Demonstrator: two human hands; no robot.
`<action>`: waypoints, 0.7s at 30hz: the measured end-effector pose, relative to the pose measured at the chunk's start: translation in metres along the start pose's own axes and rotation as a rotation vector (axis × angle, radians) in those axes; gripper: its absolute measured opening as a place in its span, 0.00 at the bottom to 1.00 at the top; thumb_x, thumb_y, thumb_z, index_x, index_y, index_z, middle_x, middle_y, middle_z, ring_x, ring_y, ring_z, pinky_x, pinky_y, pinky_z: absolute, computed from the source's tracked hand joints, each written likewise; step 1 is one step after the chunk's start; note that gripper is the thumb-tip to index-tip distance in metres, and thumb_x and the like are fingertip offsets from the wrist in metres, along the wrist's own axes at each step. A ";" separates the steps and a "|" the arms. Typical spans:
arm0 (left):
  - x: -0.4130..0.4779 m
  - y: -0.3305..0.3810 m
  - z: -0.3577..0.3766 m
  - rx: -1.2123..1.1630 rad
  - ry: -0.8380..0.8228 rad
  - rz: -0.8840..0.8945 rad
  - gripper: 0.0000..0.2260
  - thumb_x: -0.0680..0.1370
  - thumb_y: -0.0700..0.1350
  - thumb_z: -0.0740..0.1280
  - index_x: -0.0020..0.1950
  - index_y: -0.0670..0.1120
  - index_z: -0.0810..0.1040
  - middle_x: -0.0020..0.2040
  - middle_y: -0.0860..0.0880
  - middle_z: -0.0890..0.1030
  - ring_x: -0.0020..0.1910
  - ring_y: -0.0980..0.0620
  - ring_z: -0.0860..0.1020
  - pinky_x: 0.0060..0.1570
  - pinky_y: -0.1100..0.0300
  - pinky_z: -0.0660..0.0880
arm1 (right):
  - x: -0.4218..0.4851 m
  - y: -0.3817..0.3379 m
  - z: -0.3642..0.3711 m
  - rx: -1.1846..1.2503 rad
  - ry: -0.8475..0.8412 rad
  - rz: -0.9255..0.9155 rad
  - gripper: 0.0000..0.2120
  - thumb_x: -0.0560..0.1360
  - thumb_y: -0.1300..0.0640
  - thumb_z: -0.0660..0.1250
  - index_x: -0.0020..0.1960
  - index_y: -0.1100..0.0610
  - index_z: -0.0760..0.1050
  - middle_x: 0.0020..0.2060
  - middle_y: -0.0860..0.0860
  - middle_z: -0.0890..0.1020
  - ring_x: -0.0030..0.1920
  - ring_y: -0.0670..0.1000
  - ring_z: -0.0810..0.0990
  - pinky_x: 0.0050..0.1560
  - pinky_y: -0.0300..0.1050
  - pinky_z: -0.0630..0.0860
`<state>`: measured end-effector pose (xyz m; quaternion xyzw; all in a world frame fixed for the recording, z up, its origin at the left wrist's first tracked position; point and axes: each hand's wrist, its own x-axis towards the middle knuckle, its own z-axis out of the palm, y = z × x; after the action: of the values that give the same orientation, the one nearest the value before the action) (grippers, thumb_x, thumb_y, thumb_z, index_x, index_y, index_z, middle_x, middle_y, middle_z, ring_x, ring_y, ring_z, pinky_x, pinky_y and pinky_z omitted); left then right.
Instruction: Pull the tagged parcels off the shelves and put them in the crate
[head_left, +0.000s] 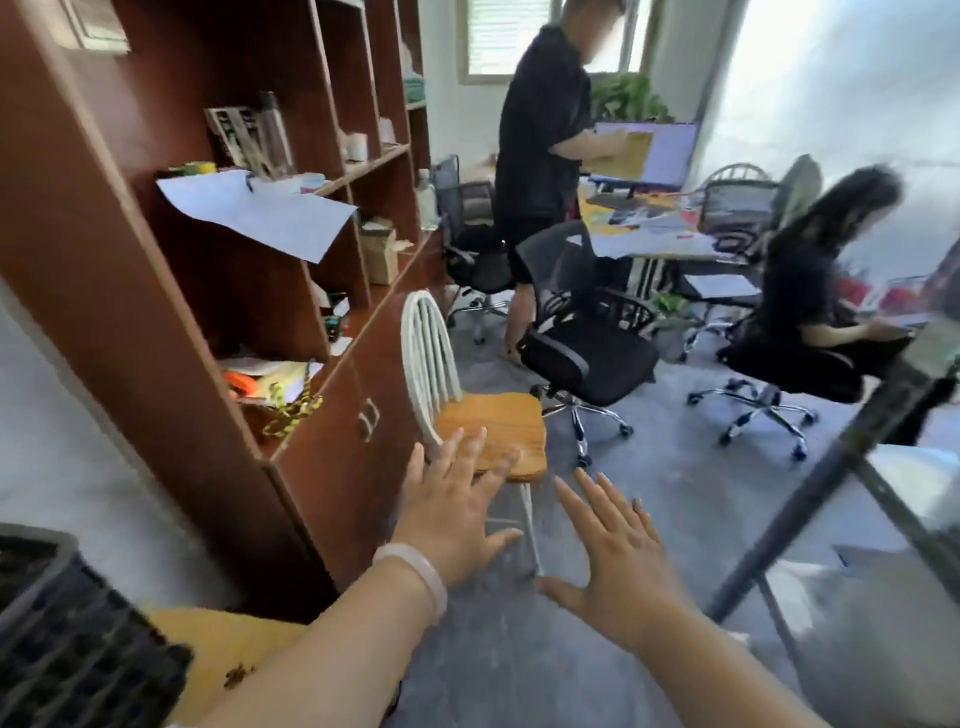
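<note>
Both my hands are stretched out in front of me with fingers spread, and neither holds anything. My left hand hovers in front of a wooden chair seat; a pale bangle sits on its wrist. My right hand is over the grey floor. A dark slatted crate stands at the bottom left, with a yellow parcel lying beside it. The brown shelf unit fills the left side and carries a white parcel, a cardboard box and mixed clutter. No tags can be made out.
A white-backed wooden chair stands right before my hands. Black office chairs crowd the middle. One person stands at a desk with a monitor; another sits at the right. A dark table leg slants across the right.
</note>
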<state>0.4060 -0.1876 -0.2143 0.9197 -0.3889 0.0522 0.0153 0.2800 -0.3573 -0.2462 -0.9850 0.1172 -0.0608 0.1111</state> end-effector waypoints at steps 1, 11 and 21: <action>0.016 0.018 0.004 -0.007 -0.007 0.037 0.37 0.76 0.70 0.55 0.78 0.63 0.39 0.81 0.50 0.41 0.79 0.47 0.39 0.73 0.40 0.35 | -0.004 0.020 -0.001 0.001 0.008 0.051 0.45 0.66 0.22 0.51 0.67 0.33 0.22 0.75 0.39 0.34 0.75 0.44 0.32 0.75 0.51 0.36; 0.106 0.183 0.065 -0.101 -0.161 0.410 0.39 0.76 0.69 0.58 0.77 0.64 0.37 0.81 0.51 0.39 0.79 0.49 0.37 0.74 0.41 0.34 | -0.062 0.150 0.004 0.026 -0.008 0.481 0.45 0.70 0.26 0.55 0.77 0.39 0.35 0.77 0.43 0.37 0.77 0.47 0.35 0.74 0.51 0.34; 0.179 0.265 0.095 -0.212 -0.269 0.922 0.38 0.76 0.67 0.60 0.78 0.65 0.40 0.81 0.53 0.39 0.79 0.51 0.37 0.74 0.44 0.33 | -0.093 0.182 0.008 0.036 0.112 0.985 0.44 0.72 0.29 0.57 0.77 0.40 0.35 0.78 0.44 0.39 0.76 0.46 0.35 0.74 0.50 0.33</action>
<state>0.3477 -0.5064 -0.2932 0.6438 -0.7571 -0.1055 0.0337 0.1523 -0.5050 -0.3054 -0.8058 0.5733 -0.0560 0.1372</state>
